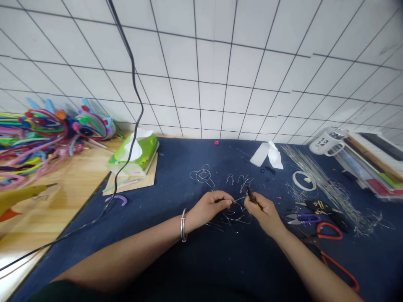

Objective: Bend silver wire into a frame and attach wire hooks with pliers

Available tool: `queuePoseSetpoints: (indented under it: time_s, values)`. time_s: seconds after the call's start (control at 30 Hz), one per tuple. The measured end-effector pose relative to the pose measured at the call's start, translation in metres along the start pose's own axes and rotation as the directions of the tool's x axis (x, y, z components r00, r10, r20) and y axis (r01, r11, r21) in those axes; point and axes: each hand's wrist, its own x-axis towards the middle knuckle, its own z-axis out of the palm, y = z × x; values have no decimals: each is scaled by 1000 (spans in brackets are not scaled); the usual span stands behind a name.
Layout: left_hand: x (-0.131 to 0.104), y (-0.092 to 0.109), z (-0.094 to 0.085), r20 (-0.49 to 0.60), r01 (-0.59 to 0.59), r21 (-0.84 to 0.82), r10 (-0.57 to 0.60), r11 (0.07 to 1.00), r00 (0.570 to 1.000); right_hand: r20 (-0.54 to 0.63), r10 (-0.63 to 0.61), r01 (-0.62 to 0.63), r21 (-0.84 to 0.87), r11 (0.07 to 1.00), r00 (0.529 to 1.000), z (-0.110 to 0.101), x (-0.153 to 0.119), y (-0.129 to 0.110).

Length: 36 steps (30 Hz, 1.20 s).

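My left hand pinches a thin wire between thumb and fingertips. Opposite it, my right hand is closed round small dark pliers, whose jaws point up and away from me. The wire runs across the gap between both hands; whether the jaws grip it cannot be made out. Below the hands lie loops of thin wire with small beads. Just beyond are bent wire pieces, and farther left sits a tangled wire coil.
Right of my right hand lie purple snips, black cutters, red-handled scissors, a white ring spool and a bundle of wires. A mug stands behind. To the left are a green tissue pack and a hanging black cable.
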Motion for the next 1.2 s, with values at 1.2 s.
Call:
queuePoseSetpoints:
  time_s: [1.2]
  values:
    - [3,-15,2,-197,91,-365,-172,927,965,-79,62,-61,11,998,995,3,2,5]
